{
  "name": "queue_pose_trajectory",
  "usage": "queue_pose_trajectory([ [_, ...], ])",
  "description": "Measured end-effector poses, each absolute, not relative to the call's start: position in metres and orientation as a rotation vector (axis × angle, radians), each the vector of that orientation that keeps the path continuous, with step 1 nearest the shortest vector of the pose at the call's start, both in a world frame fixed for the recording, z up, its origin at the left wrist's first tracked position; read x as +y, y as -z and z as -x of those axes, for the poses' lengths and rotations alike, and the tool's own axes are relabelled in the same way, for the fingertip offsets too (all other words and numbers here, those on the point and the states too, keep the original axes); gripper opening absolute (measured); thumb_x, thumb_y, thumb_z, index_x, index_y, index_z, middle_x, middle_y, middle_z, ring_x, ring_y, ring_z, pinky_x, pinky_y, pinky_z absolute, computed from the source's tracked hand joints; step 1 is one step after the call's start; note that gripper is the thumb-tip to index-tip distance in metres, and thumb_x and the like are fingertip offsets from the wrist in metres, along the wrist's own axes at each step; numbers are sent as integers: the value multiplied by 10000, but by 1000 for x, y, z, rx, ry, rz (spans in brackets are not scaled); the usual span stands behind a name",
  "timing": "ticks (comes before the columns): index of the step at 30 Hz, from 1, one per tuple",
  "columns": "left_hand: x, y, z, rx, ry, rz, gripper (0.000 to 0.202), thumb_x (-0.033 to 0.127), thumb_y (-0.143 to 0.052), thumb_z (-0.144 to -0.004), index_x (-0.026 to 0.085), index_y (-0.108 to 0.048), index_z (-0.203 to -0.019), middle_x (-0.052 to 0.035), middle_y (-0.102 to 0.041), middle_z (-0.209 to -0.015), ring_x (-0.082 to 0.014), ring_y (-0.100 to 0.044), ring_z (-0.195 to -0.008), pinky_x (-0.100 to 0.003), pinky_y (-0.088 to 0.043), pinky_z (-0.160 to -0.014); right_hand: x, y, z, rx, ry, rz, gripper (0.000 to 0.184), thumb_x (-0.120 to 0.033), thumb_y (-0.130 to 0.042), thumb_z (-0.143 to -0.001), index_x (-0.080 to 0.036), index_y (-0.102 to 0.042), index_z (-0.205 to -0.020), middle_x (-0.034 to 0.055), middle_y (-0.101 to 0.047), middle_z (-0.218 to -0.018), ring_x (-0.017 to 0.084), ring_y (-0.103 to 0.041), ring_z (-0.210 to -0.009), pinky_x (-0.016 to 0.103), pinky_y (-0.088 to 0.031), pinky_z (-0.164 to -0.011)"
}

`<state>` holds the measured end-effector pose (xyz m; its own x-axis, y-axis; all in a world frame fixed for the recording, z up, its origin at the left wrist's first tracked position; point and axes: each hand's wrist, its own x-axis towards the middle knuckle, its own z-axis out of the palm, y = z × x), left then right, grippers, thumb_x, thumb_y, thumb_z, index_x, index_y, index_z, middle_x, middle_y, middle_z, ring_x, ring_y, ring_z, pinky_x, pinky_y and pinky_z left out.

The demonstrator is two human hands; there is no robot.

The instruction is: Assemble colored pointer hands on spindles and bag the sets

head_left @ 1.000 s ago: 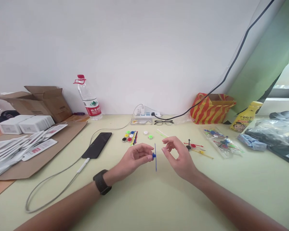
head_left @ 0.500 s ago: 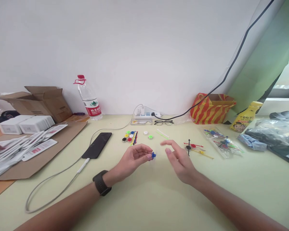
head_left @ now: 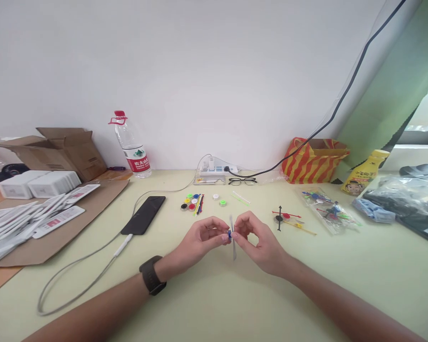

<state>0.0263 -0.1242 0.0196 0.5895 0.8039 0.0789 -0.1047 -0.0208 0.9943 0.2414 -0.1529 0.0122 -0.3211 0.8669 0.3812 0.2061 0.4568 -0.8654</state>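
Note:
At the middle of the table, my left hand pinches a small blue plastic spinner between thumb and fingertips. A thin, greyish pointer stands upright at the spinner's right side, smeared by motion. My right hand faces it from the right, with bent thumb and forefinger closed in at the spinner's centre; the exact contact is too small to make out. Beyond lie several coloured round discs beside a row of coloured arrows. To the right are assembled spinners with a black arrow and a red arrow.
A phone on a charging cable lies left, near cardboard with white cards. Behind stand a water bottle, a power strip and glasses. Rightward are plastic packets, a striped bag and a yellow bottle.
My right hand has moved left, its spread fingers closing in at the blue spinner. My left hand has shifted slightly right. The upright pointer now shows as a blurred strip.

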Motion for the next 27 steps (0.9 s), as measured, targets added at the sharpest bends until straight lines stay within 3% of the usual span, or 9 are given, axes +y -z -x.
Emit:
queue_pose_trajectory([
  [6,-126,-16,-29,625,-777,-1409,229,344,-788,-897,196,-692,-1043,-66,-700,-1051,-210,-663,-1027,-350,-530,-933,-152,-8,-238,-1747,-941,932,151,-378,-563,-1012,-241,-511,-972,0,-595,-814,159,-569,-720,303,-489,-644],
  [11,-123,-14,-28,630,-810,-1414,209,339,-749,-937,183,-712,-1071,-64,-698,-1027,-183,-654,-970,-353,-530,-945,-155,-11,-240,-1755,-815,929,87,-323,-543,-1023,-240,-552,-996,9,-619,-835,159,-580,-695,317,-491,-656],
  [15,-120,-13,-26,664,-819,-1423,217,349,-749,-937,175,-726,-1065,-60,-702,-991,-179,-665,-923,-354,-535,-924,-158,-13,-242,-1789,-687,902,227,-280,-509,-1032,-277,-521,-1258,78,-670,-1160,162,-607,-731,355,-531,-719],
  [18,-118,-12,-25,678,-827,-1430,220,358,-749,-937,172,-731,-1052,-51,-702,-941,-178,-675,-897,-328,-534,-877,-160,-12,-243,-1865,-612,849,349,-255,-486,-1031,-309,-433,-1372,117,-552,-1435,162,-625,-795,380,-543,-774],
  [19,-118,-11,-24,678,-833,-1430,219,360,-749,-937,171,-732,-1045,-49,-702,-932,-176,-678,-890,-320,-533,-865,-161,-11,-243,-1883,-605,852,375,-261,-492,-1030,-308,-411,-1393,112,-590,-1375,164,-618,-782,377,-537,-761],
  [21,-117,-10,-24,679,-850,-1426,217,362,-754,-932,170,-733,-1029,-46,-704,-926,-174,-682,-879,-308,-530,-848,-162,-12,-244,-1851,-681,919,339,-305,-472,-1046,-286,-409,-1379,35,-679,-975,159,-549,-649,337,-491,-640],
  [23,-116,-9,-24,684,-866,-1423,216,363,-759,-928,168,-732,-1017,-48,-706,-931,-176,-684,-880,-307,-528,-846,-162,-14,-245,-1735,-827,1008,217,-368,-433,-1068,-265,-461,-1257,-79,-467,-601,144,-389,-505,287,-360,-499],
  [25,-115,-8,-24,685,-874,-1419,214,361,-760,-927,167,-730,-1012,-49,-704,-934,-178,-683,-882,-311,-529,-848,-160,-17,-246,-1631,-918,1042,156,-397,-424,-1075,-257,-483,-1112,-113,-300,-528,129,-270,-472,274,-249,-462],
  [27,-115,-8,-24,679,-872,-1418,212,357,-756,-931,166,-727,-1018,-50,-702,-932,-181,-680,-886,-316,-530,-850,-157,-18,-246,-1613,-903,1007,126,-374,-480,-1057,-248,-486,-1054,-109,-313,-552,119,-285,-500,270,-258,-490],
])
